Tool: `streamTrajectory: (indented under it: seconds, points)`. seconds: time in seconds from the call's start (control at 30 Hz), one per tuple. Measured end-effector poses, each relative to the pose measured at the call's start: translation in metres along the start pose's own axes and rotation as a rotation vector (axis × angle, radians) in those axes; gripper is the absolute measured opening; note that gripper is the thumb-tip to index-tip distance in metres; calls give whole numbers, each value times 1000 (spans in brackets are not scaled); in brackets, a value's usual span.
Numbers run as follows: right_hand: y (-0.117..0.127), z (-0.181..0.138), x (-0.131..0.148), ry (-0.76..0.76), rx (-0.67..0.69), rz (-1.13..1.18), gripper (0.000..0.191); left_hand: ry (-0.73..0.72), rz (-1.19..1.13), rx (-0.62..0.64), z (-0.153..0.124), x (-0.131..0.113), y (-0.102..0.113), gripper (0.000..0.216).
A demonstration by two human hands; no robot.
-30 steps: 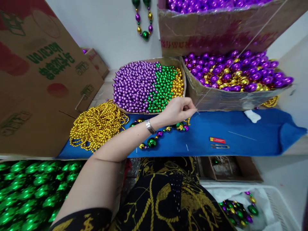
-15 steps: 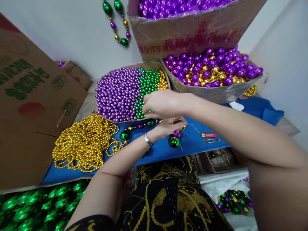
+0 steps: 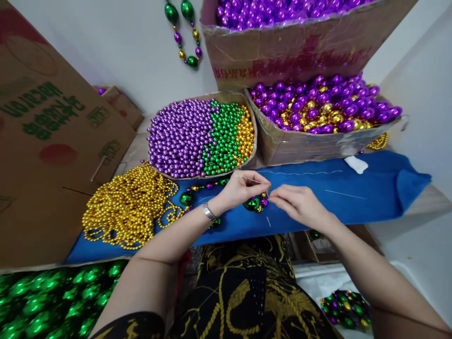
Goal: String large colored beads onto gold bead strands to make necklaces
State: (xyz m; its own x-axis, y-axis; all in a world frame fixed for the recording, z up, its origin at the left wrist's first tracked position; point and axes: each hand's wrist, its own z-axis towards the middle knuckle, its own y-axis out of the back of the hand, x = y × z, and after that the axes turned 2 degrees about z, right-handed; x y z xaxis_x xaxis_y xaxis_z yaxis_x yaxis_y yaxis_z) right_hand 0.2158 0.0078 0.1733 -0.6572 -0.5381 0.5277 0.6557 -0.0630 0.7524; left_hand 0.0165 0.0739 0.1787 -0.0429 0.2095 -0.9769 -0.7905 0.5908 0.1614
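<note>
in the head view, the left hand point(image 3: 243, 188) has its thumb and forefinger closed on a thin white thread point(image 3: 300, 173), and the right hand point(image 3: 300, 205), just beside it, also seems to pinch the thread at its fingertips, though the exact grip there is too fine to tell. the two pinches meet closely, probably to control something so slender. the thread's loose length trails rightward over a blue fabric cloth point(image 3: 374, 207), while a strand of round, shiny green, gold and purple beads point(image 3: 252, 203) lies on the cloth under and beside the hands, part of it hidden by the left one. the cloth likely stops beads rolling. behind the hands, an open box of small round metallic beads point(image 3: 180, 139) groups purple, green and gold side by side, perhaps for easy picking; to its right stands an open brown cardboard carton point(image 3: 300, 146) of larger purple and gold beads. a heap of gold bead strings point(image 3: 120, 207) sits left. the tall brown cardboard box point(image 3: 77, 176) at far left reads "macaron" in green, tilted, above chinese characters; its smaller green marks are illegible. red lettering on the upper cardboard carton point(image 3: 275, 61) is too soft to read surely.
</note>
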Motion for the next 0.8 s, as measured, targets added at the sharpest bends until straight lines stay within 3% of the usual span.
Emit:
streamTrajectory:
  seconds: [0.07, 0.13, 0.27, 0.37, 0.47, 0.57, 0.63, 0.73, 0.8]
  points:
    - [2, 8, -6, -106, -51, 160, 30, -164, 194, 32, -4, -5, 3, 12]
    - [1, 17, -15, -204, -17, 339, 35, -407, 433, 48, -6, -8, 6, 12]
    - [-13, 30, -31, -311, 316, 787, 39, -863, 880, -27, -2, -1, 13, 21]
    - [-20, 32, -36, -306, 492, 958, 43, -981, 935, -84, -1, 5, 16, 22]
    - [-17, 31, -31, -230, 396, 756, 40, -852, 894, -109, -4, 5, 15, 13]
    - [-11, 26, -15, -124, 72, 197, 31, -551, 746, -112, -7, 2, 12, 11]
    - [-12, 18, -1, -56, -60, -130, 26, -329, 513, -105, -6, 0, 11, 10]
    - [-14, 5, 18, 14, -40, -304, 26, -123, 228, -85, -5, -2, 11, 11]
    - [-9, 3, 23, 39, 19, -221, 27, -150, 216, -58, -6, -4, 12, 11]
